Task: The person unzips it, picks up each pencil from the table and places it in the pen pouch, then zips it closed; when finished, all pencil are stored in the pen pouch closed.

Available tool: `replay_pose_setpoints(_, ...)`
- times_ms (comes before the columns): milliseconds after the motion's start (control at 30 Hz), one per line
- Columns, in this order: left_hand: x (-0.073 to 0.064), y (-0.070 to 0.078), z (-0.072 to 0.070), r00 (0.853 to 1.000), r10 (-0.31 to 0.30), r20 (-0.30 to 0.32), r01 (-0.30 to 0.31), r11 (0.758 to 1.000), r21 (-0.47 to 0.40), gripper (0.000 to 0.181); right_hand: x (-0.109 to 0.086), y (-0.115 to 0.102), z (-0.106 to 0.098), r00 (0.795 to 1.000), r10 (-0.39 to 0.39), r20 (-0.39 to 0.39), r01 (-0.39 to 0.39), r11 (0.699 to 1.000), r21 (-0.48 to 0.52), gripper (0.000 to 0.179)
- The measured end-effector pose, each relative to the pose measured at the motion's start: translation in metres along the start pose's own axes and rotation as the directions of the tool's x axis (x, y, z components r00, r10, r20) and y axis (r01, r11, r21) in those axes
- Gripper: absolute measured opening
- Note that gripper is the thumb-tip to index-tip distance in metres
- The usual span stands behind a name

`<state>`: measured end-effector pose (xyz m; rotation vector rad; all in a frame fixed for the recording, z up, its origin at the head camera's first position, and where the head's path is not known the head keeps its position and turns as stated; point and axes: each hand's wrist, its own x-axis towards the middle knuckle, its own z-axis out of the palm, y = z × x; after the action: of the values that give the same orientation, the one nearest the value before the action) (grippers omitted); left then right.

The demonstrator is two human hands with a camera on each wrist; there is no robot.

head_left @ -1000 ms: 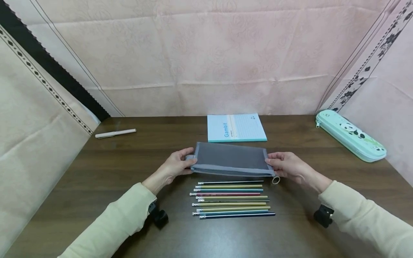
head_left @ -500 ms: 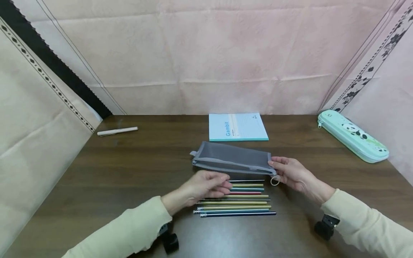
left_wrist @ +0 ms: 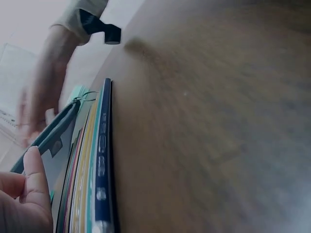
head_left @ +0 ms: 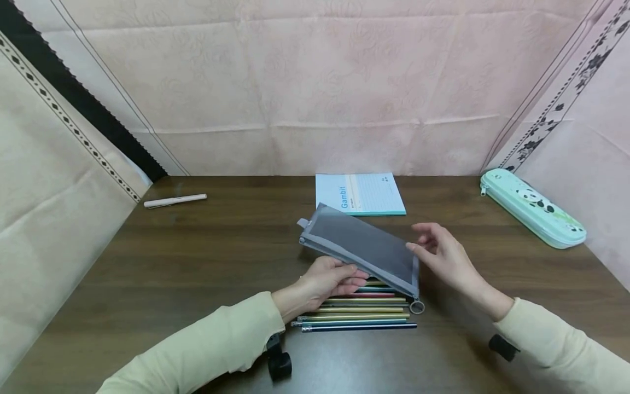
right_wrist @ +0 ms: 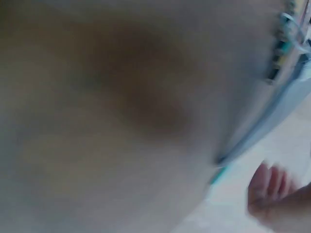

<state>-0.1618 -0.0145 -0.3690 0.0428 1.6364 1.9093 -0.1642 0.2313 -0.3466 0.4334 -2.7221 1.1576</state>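
A grey mesh zip pouch (head_left: 366, 241) is held tilted over a row of pencils (head_left: 361, 327), its right end lower than its left. My left hand (head_left: 322, 284) grips the pouch at the middle of its zipped edge, thumb uppermost. In the left wrist view, that thumb and a finger (left_wrist: 36, 177) meet at the zip. The right hand (head_left: 443, 260) is beside the pouch's right end with fingers loosely bent, holding nothing. A ring (head_left: 416, 307) hangs from the zip at the lower right corner. The pouch and left hand hide some pencils. The right wrist view is blurred.
A light blue notebook (head_left: 364, 191) lies behind the pouch on the brown table (head_left: 221, 241). The white pen (head_left: 174, 201) is at the far left. At the far right lies a mint pencil case (head_left: 534, 208) with a panda print. Cloth (head_left: 315, 98) hangs behind and at both sides.
My left hand has left the pouch's left end and taken hold of its zipped edge. The right hand has let go of the right end. The pouch has turned, its right end moving nearer.
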Motion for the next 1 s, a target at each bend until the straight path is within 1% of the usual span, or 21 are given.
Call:
replay_pose_setpoints(33, 0.001, 0.001, 0.002, 1.000, 0.000, 0.002, 0.000, 1.000, -0.001, 0.028, 0.002, -0.005, 0.003, 0.995, -0.100, -0.023, 0.098, 0.994, -0.049, 0.036)
replay_pose_setpoints(67, 0.002, 0.001, 0.004, 1.000, 0.002, 0.003, -0.002, 1.000, -0.001, 0.028, 0.004, -0.010, 0.006, 0.983, -0.183, -0.020, 0.181, 0.981, -0.074, 0.034)
replay_pose_setpoints(100, 0.003, 0.002, 0.006, 1.000, 0.004, 0.005, -0.004, 1.000, -0.001, 0.027, 0.006, -0.015, 0.010, 0.971, -0.241, 0.003, 0.240, 0.968, -0.077, 0.033)
replay_pose_setpoints(167, 0.004, 0.003, 0.009, 1.000, 0.000, 0.006, 0.000, 1.000, 0.009, 0.027, 0.009, -0.026, 0.018, 0.953, -0.293, 0.074, 0.298, 0.952, -0.071, 0.035)
replay_pose_setpoints(233, 0.005, 0.004, 0.013, 1.000, 0.000, 0.016, 0.000, 1.000, 0.024, 0.025, 0.010, -0.034, 0.023, 0.947, -0.291, 0.134, 0.302, 0.951, -0.071, 0.035)
replay_pose_setpoints(333, 0.007, 0.004, 0.015, 0.999, -0.002, 0.045, -0.001, 0.998, 0.068, 0.024, 0.011, -0.039, 0.025, 0.951, -0.261, 0.167, 0.275, 0.959, -0.068, 0.028)
replay_pose_setpoints(400, 0.008, 0.005, 0.013, 0.997, -0.010, 0.071, 0.003, 0.995, 0.101, 0.023, 0.011, -0.037, 0.022, 0.955, -0.254, 0.150, 0.263, 0.964, -0.042, 0.023)
replay_pose_setpoints(467, 0.010, 0.008, 0.009, 0.995, -0.022, 0.098, 0.007, 0.988, 0.153, 0.022, 0.011, -0.034, 0.017, 0.966, -0.230, 0.118, 0.234, 0.972, -0.017, 0.020)
replay_pose_setpoints(533, 0.011, 0.012, 0.003, 0.993, -0.022, 0.114, -0.004, 0.975, 0.223, 0.021, 0.011, -0.031, 0.012, 0.978, -0.192, 0.084, 0.193, 0.981, -0.001, 0.019)
replay_pose_setpoints(600, 0.013, 0.016, -0.006, 0.993, -0.001, 0.119, -0.034, 0.955, 0.295, 0.020, 0.008, -0.027, 0.006, 0.987, -0.147, 0.058, 0.147, 0.989, 0.014, 0.019)
replay_pose_setpoints(633, 0.014, 0.018, -0.011, 0.993, 0.019, 0.119, -0.059, 0.939, 0.339, 0.020, 0.006, -0.025, 0.004, 0.991, -0.128, 0.049, 0.127, 0.992, 0.020, 0.020)
replay_pose_setpoints(667, 0.014, 0.020, -0.016, 0.992, 0.043, 0.116, -0.085, 0.918, 0.388, 0.019, 0.003, -0.023, 0.002, 0.993, -0.108, 0.045, 0.107, 0.994, 0.031, 0.020)
replay_pose_setpoints(733, 0.015, 0.023, -0.026, 0.991, 0.077, 0.113, -0.123, 0.866, 0.486, 0.018, -0.003, -0.020, -0.003, 0.996, -0.074, 0.044, 0.071, 0.995, 0.066, 0.021)
replay_pose_setpoints(800, 0.014, 0.024, -0.035, 0.988, 0.101, 0.113, -0.149, 0.798, 0.583, 0.015, -0.010, -0.016, -0.006, 0.998, -0.050, 0.043, 0.046, 0.994, 0.099, 0.021)
replay_pose_setpoints(833, 0.014, 0.025, -0.038, 0.987, 0.110, 0.115, -0.158, 0.758, 0.632, 0.014, -0.014, -0.015, -0.008, 0.998, -0.038, 0.043, 0.033, 0.993, 0.113, 0.021)
replay_pose_setpoints(900, 0.013, 0.025, -0.042, 0.985, 0.120, 0.121, -0.170, 0.688, 0.705, 0.011, -0.019, -0.012, -0.010, 0.999, -0.007, 0.042, 0.001, 0.990, 0.142, 0.022)
replay_pose_setpoints(967, 0.012, 0.025, -0.043, 0.984, 0.125, 0.130, -0.180, 0.626, 0.759, 0.010, -0.023, -0.009, -0.012, 0.999, 0.026, 0.040, -0.032, 0.985, 0.167, 0.023)
replay_pose_setpoints(1000, 0.011, 0.025, -0.043, 0.983, 0.123, 0.134, -0.181, 0.600, 0.779, 0.010, -0.024, -0.007, -0.013, 0.998, 0.042, 0.039, -0.048, 0.983, 0.180, 0.023)
